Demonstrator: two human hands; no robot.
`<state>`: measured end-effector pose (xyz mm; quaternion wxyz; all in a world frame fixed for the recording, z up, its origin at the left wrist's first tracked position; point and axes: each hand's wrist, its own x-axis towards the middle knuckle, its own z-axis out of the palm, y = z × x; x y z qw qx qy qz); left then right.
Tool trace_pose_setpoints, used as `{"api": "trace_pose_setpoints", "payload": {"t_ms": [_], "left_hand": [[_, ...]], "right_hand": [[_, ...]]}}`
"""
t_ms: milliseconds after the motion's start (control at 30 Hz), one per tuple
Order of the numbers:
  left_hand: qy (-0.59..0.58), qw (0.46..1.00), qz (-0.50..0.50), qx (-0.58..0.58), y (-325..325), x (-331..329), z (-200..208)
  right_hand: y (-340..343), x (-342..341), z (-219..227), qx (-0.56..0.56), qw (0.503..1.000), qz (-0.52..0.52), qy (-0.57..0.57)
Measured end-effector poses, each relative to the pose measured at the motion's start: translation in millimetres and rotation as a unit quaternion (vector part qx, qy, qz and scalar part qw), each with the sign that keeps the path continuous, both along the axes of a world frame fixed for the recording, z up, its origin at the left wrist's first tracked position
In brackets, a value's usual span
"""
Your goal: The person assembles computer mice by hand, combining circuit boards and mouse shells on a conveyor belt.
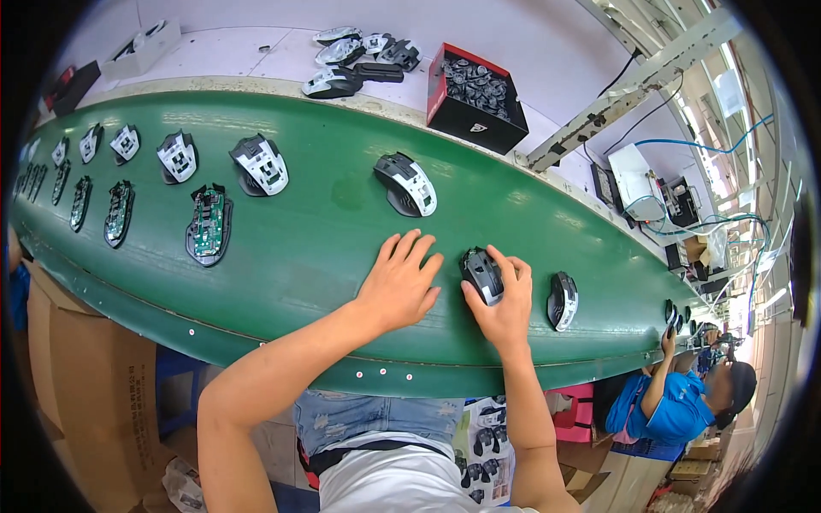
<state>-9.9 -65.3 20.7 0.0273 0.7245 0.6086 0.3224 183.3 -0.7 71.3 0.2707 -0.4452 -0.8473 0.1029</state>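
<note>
The left hand (pixel 400 278) is open, palm downward and fingers spread, over the green conveyor belt (pixel 316 231); whether it touches the belt, I cannot tell. The right hand (pixel 506 303) grips a black computer mouse (pixel 481 275) between the thumb and the fingers. This mouse is to the right of the left hand and apart from it. Near the right hand, on its right side, lies a black-and-white mouse (pixel 563 302). Well to the left is an open mouse base (pixel 208 224) with a green circuit board. Beyond the left hand lies a grey-and-white mouse (pixel 406 184). Farther, behind the belt, stands a box (pixel 475 128) of small dark parts.
</note>
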Motion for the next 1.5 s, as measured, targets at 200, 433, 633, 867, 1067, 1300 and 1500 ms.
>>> {"api": "trace_pose_setpoints", "payload": {"t_ms": [200, 433, 633, 867, 1067, 1300, 1500], "left_hand": [[-0.011, 1.000, 0.001, -0.006, -2, 0, -3], [-0.011, 1.000, -0.010, -0.019, -3, 1, 1], [-0.015, 1.000, -0.007, -0.025, -7, 1, -1], [-0.020, 1.000, -0.002, -0.004, -2, 9, 3], [0.002, 1.000, 0.003, -0.008, -3, 10, -12], [0.004, 1.000, -0.021, -0.019, -5, 7, -7], [0.007, 1.000, -0.019, -0.012, -5, 11, -10]], "right_hand": [[8, -1, 5, 0.002, 1.000, 0.003, 0.028], [15, -6, -11, -0.006, 0.999, -0.017, -0.047], [16, -6, -17, 0.010, 0.994, 0.026, -0.101], [24, -1, -27, 0.111, 0.990, 0.036, -0.082], [38, 9, -20, -0.052, 0.990, 0.099, -0.082], [56, 0, 36, 0.097, 0.993, 0.070, -0.015], [65, -5, -24, 0.055, 0.988, 0.080, -0.121]]}}
